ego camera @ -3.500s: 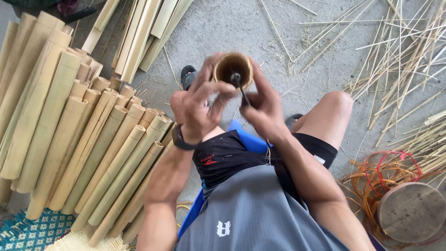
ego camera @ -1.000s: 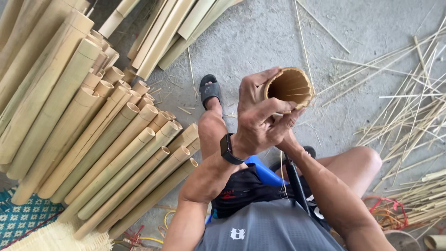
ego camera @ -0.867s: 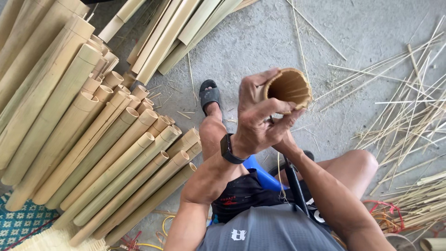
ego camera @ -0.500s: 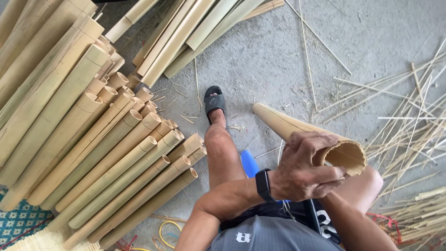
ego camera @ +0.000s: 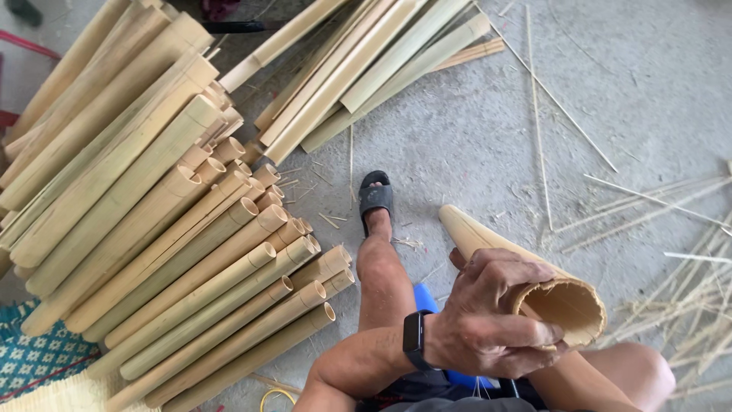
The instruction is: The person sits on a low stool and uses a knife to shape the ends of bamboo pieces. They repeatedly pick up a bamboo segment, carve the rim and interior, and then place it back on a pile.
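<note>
My left hand (ego camera: 488,324), with a black watch (ego camera: 413,341) on the wrist, is wrapped around a short hollow bamboo tube (ego camera: 484,233) near its open end (ego camera: 568,305). The tube lies tilted. Its open mouth faces me at the lower right, and its far end points up-left toward the concrete floor. My right hand is hidden behind the left hand and the tube. Only a forearm shows at the bottom right edge. My leg stretches forward, ending in a black sandal (ego camera: 375,197).
A large stack of bamboo poles (ego camera: 152,229) fills the left side, cut ends toward me. Split bamboo slats (ego camera: 366,69) lie at the top centre. Thin bamboo slivers (ego camera: 679,320) are scattered on the right. A patterned mat (ego camera: 38,358) and a blue seat (ego camera: 427,297) are close by.
The tube came down from in front of my face to the lower right, and its far end now points away over the floor. My left hand kept its grip. The right hand is no longer visible.
</note>
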